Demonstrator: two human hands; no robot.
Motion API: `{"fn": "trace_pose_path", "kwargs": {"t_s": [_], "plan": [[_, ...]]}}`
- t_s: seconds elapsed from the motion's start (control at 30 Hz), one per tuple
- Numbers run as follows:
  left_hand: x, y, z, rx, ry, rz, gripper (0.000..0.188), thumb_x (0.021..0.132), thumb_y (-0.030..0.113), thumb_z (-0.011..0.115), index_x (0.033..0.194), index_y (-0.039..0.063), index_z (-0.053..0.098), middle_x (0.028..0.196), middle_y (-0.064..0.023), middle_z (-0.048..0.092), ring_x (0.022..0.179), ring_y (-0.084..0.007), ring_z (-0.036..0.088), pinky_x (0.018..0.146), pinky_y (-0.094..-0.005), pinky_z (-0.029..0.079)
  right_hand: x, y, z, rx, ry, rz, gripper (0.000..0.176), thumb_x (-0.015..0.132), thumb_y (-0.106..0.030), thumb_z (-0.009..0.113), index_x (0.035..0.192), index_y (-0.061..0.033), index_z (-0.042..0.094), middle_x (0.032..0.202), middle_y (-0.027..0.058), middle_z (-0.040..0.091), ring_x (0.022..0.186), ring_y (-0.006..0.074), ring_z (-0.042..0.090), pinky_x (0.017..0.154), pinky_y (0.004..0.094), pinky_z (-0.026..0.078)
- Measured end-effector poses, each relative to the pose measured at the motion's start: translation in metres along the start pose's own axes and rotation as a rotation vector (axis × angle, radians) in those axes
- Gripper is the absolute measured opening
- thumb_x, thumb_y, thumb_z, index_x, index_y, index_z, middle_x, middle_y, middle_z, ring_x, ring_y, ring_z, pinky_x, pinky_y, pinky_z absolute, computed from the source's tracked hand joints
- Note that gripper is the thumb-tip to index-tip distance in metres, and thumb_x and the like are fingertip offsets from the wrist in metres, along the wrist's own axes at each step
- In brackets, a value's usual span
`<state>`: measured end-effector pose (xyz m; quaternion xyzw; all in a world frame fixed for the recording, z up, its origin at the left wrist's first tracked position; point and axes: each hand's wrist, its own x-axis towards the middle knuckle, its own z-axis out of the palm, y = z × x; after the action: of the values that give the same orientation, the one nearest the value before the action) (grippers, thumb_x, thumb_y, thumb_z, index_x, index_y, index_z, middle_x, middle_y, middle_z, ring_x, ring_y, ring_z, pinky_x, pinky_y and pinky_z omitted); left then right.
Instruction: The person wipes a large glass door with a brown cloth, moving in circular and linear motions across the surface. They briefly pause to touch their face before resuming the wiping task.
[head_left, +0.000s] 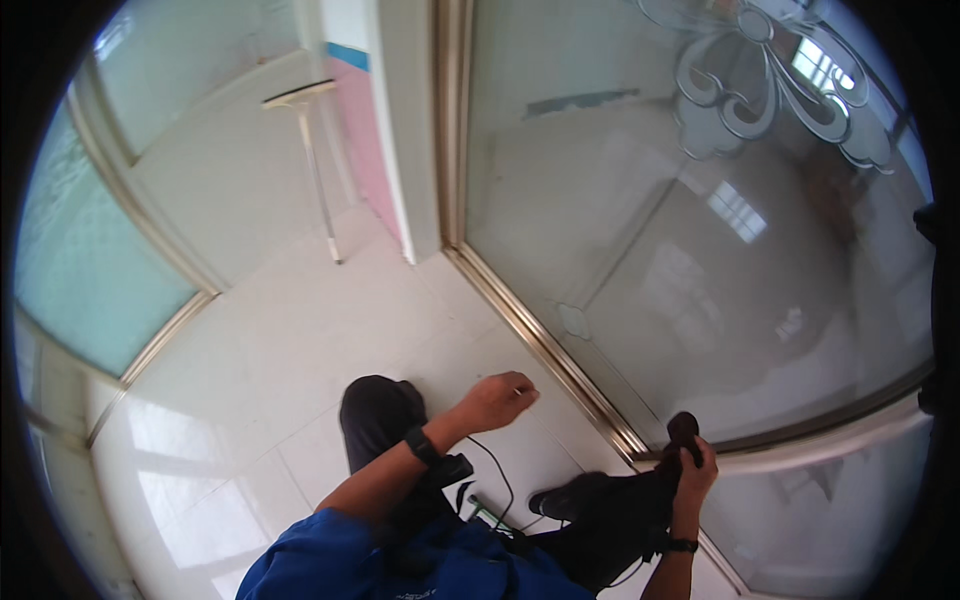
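My right hand (696, 471) grips a dark maroon cloth (682, 433) at the lower corner of a glass door panel (570, 225). The cloth lies close to the panel's metal bottom frame (810, 431); whether it touches the frame is hard to tell. My left hand (496, 401) hangs above the tiled floor (300, 352), left of the panel's metal side frame (536, 341), its fingers curled. A small pale spot shows between its fingertips, too small to identify. Silver scroll decoration (750, 90) covers the panel's upper part.
A squeegee with a long pole (315, 176) leans at the wall by a pink wall section (364, 142). Frosted glass (97, 270) stands at the left. Between my legs lie a black cable (506, 469) and a green object (491, 516), partly hidden.
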<state>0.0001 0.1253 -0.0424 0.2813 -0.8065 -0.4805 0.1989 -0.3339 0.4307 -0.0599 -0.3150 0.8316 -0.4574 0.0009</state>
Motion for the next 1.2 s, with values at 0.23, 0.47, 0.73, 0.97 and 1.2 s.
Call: {"fn": "trace_pose_path", "kwargs": {"t_s": [0.23,0.47,0.73,0.97,1.2], "plan": [[-0.036,0.054,-0.041,0.083,0.117,0.032,0.025,0.103,0.022,0.064,0.113,0.001,0.071,0.098,-0.0153,0.074,0.090,-0.0263,0.074,0.082,-0.0364,0.058,0.000,-0.003,-0.002,0.088,-0.032,-0.066,0.034,0.085,0.000,0.073,0.119,0.0004,0.069,0.118,0.0135,0.069,0.114,0.0301,0.065,0.105,0.0402,0.047],[-0.073,0.035,-0.043,0.007,0.019,-0.271,0.028,0.102,0.027,0.064,0.113,0.001,0.071,0.106,-0.0170,0.072,0.097,-0.0299,0.073,0.086,-0.0380,0.058,-0.001,0.000,0.004,0.063,-0.031,-0.185,0.034,0.084,0.001,0.073,0.118,-0.0003,0.068,0.118,0.0145,0.068,0.112,0.0317,0.064,0.104,0.0421,0.048],[-0.070,-0.053,0.095,0.484,-0.644,-0.093,0.044,0.102,0.044,0.058,0.105,0.002,0.072,0.105,-0.0225,0.073,0.102,-0.0419,0.069,0.090,-0.0517,0.054,-0.002,0.000,0.003,0.064,-0.056,-0.241,0.035,0.085,-0.001,0.073,0.120,-0.0007,0.068,0.119,0.0142,0.068,0.113,0.0304,0.065,0.103,0.0398,0.049],[-0.094,-0.094,0.158,0.544,-1.005,-0.032,0.042,0.094,0.039,0.063,0.099,-0.001,0.076,0.097,-0.0248,0.075,0.095,-0.0440,0.072,0.083,-0.0532,0.057,-0.004,-0.001,0.000,-0.008,-0.034,-0.177,0.033,0.085,0.001,0.073,0.118,-0.0010,0.068,0.118,0.0131,0.068,0.112,0.0297,0.065,0.103,0.0394,0.050],[-0.110,-0.112,0.172,0.383,-1.505,-0.143,0.041,0.087,0.039,0.069,0.108,0.006,0.080,0.113,-0.0148,0.077,0.107,-0.0322,0.072,0.090,-0.0500,0.055,-0.005,-0.016,0.012,-0.173,-0.109,-0.165,0.033,0.082,0.003,0.074,0.114,-0.0013,0.069,0.115,0.0160,0.068,0.111,0.0338,0.066,0.101,0.0417,0.051]]}}
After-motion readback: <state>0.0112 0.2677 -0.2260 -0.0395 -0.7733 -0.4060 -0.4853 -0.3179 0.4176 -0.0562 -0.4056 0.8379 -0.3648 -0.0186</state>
